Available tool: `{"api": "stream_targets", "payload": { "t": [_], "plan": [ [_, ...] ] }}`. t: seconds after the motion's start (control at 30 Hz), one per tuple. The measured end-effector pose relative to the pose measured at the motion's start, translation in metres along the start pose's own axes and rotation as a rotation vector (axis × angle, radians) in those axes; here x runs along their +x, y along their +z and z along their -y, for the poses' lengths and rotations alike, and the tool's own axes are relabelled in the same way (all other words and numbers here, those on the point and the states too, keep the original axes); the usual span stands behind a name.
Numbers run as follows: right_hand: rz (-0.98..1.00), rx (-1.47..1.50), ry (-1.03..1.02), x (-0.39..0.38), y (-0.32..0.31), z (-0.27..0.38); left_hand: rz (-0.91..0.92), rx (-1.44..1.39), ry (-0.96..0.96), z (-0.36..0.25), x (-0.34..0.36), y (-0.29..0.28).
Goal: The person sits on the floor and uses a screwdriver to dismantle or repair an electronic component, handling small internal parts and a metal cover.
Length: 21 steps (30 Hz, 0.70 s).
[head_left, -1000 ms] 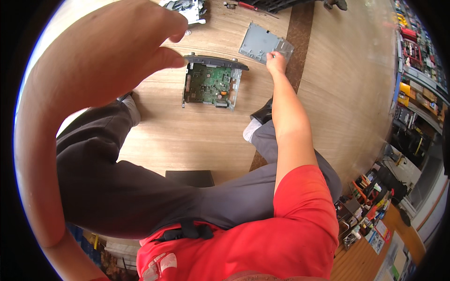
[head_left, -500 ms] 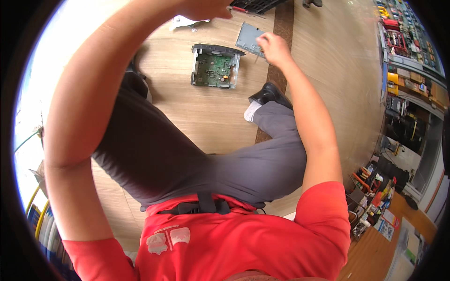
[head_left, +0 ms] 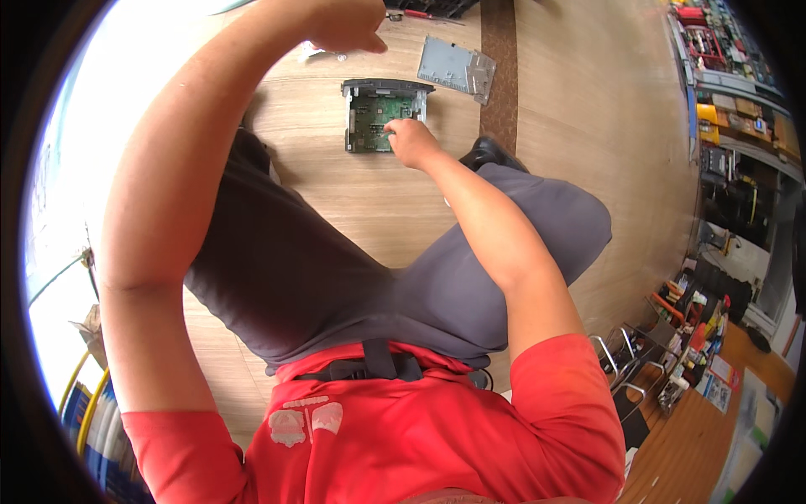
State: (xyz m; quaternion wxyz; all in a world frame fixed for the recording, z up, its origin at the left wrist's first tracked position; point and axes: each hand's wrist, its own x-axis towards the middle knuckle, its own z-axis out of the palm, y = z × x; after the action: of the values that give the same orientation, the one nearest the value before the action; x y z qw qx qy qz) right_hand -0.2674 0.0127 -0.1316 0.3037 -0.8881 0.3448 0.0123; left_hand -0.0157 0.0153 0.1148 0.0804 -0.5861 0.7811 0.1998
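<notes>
An open electronics unit (head_left: 369, 148) with a black front bar lies on the floor, its green circuit board (head_left: 367, 109) exposed. Over the board's near right part is my right hand (head_left: 413, 144), thumb and fingertips pinched together; whatever they hold is hidden. Raised to the upper left, closer to the camera, my left hand (head_left: 346, 25) has its thumb apart from the other fingers and nothing visible in it. Beyond the unit to the right rests a flat grey metal cover (head_left: 442, 63). A clear plastic piece (head_left: 480, 77) lies across its right end.
A dark crate-like object (head_left: 432, 7) and a thin red-handled tool (head_left: 417, 13) lie at the far edge. My shoe (head_left: 489, 153) is right of the unit. Cluttered shelves (head_left: 730, 126) and a wooden bench (head_left: 672, 454) with tools line the right side.
My right hand has moved from the grey cover left and nearer, onto the circuit board. The clear plastic piece now shows on the cover. My left hand has shifted slightly left; my right knee has swung outward.
</notes>
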Motion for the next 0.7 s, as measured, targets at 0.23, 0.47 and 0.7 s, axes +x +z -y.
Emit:
{"api": "stream_targets", "payload": {
  "t": [0.23,0.47,0.7],
  "plan": [
    [0.136,-0.054,0.034,0.028,0.031,0.002,-0.142,-0.086,-0.206,0.016,-0.017,-0.001],
    [0.323,-0.124,0.148,0.046,0.027,0.013,-0.133,-0.089,-0.204,-0.021,-0.006,-0.016],
    [0.35,-0.137,0.094,0.049,0.039,0.016,-0.15,-0.071,-0.17,-0.028,0.002,-0.019]
  ]
}}
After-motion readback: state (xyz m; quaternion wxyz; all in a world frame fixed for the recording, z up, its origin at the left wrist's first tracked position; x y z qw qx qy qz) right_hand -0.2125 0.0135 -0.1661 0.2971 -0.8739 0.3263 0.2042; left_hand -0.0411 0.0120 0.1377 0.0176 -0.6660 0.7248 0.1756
